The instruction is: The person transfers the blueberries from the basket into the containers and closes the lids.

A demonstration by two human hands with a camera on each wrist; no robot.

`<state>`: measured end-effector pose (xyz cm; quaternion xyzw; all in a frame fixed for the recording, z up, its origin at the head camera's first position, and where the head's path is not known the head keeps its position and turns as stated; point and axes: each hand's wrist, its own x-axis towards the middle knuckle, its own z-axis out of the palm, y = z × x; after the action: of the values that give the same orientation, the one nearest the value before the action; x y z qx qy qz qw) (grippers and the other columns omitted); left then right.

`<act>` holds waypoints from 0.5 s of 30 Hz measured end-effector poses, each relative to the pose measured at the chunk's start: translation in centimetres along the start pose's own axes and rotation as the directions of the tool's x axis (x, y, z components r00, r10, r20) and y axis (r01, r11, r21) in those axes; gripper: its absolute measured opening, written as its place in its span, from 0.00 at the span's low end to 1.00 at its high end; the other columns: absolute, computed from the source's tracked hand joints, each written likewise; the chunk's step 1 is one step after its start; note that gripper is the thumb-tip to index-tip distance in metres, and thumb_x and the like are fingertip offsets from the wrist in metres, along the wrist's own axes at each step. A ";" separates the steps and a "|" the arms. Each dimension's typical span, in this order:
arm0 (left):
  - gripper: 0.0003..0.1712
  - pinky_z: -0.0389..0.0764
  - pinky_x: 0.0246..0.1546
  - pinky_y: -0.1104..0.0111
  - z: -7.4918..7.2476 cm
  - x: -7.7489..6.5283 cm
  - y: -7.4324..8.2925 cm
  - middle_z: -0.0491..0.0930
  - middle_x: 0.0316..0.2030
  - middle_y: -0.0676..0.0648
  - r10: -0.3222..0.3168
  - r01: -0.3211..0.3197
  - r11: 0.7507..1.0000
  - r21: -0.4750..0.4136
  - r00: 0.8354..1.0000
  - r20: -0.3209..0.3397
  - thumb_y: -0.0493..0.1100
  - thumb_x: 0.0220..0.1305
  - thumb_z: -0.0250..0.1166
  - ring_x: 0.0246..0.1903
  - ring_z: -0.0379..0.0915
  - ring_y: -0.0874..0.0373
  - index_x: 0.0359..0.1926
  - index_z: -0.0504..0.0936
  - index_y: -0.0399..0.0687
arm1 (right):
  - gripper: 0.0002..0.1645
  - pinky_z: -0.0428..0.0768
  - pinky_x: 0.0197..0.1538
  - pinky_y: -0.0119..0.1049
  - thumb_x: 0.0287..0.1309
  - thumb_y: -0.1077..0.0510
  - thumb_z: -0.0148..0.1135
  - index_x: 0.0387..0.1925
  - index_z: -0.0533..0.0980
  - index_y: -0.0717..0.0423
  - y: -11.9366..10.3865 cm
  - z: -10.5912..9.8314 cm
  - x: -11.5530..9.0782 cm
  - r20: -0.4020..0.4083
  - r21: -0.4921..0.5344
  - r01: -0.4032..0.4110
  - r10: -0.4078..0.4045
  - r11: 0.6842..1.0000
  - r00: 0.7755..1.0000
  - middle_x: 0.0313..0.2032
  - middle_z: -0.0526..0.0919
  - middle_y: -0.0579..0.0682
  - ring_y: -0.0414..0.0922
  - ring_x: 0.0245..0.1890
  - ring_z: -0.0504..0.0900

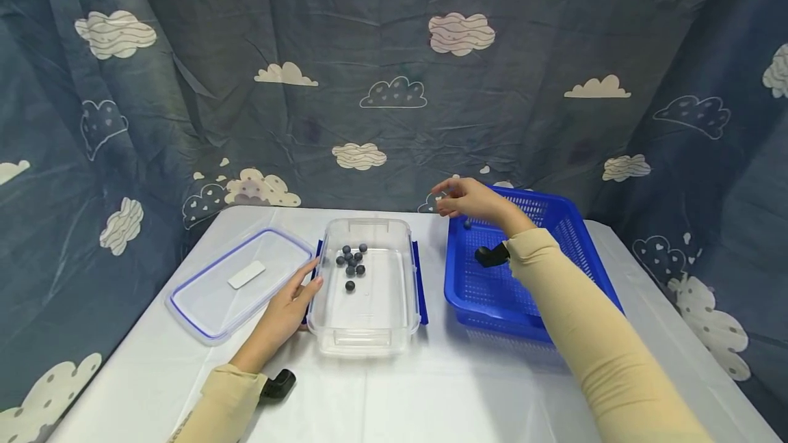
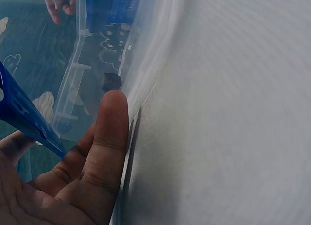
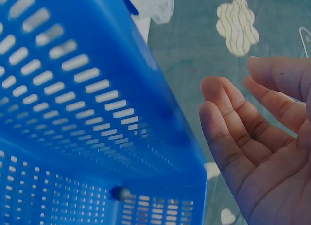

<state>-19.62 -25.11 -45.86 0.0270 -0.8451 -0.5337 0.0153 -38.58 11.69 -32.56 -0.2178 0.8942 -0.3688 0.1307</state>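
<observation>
A clear plastic food container (image 1: 382, 306), with blue side clips folded down, stands uncovered on the table. Several small, dark, round blueberries (image 1: 350, 286) lie on its floor, mostly toward the far left. My left hand (image 1: 285, 313) holds the container's left side; in the left wrist view its fingers (image 2: 111, 132) lie along the edge beside a blue clip (image 2: 26, 111). Over the far left corner of a blue perforated basket (image 1: 458, 296) hovers my right hand (image 1: 470, 200), fingers loosely bent with nothing between them. One blueberry (image 3: 120, 193) sits in the basket's corner below.
The container's clear lid (image 1: 209, 296), with a blue seal and a white label, lies flat on the left. A white cloth (image 1: 394, 402) covers the table. Behind and at both sides hangs a dark curtain (image 1: 394, 39) with cloud prints.
</observation>
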 end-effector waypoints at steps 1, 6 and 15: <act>0.34 0.84 0.30 0.64 0.1 0.0 0.0 0.85 0.54 0.35 -0.002 0.002 1.000 -0.002 1.000 0.001 0.64 0.81 0.57 0.40 0.81 0.52 0.82 0.64 0.71 | 0.25 0.82 0.67 0.56 0.80 0.55 0.59 0.72 0.73 0.58 0.2 -0.1 -0.1 -0.007 0.010 -0.004 0.004 1.000 1.000 0.56 0.86 0.64 0.60 0.61 0.86; 0.33 0.87 0.30 0.63 0.2 0.0 -0.3 0.84 0.60 0.33 -0.006 0.006 1.000 -0.010 1.000 0.002 0.64 0.81 0.56 0.44 0.83 0.50 0.82 0.64 0.72 | 0.27 0.80 0.69 0.58 0.80 0.56 0.59 0.74 0.72 0.59 1.3 -0.8 -0.2 -0.032 0.069 -0.038 0.040 0.997 0.999 0.60 0.83 0.68 0.62 0.63 0.84; 0.34 0.86 0.31 0.63 0.1 0.0 0.0 0.85 0.57 0.34 0.001 -0.001 1.000 -0.005 1.000 0.005 0.64 0.81 0.56 0.44 0.83 0.49 0.82 0.64 0.71 | 0.29 0.83 0.66 0.53 0.81 0.58 0.57 0.76 0.67 0.66 4.3 -1.5 -0.3 -0.087 0.094 -0.087 0.095 0.992 0.992 0.61 0.80 0.70 0.61 0.60 0.85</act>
<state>-19.59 -25.01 -45.93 0.0254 -0.8439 -0.5357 0.0135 -40.15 15.45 -34.53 -0.1534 0.8907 -0.4119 0.1159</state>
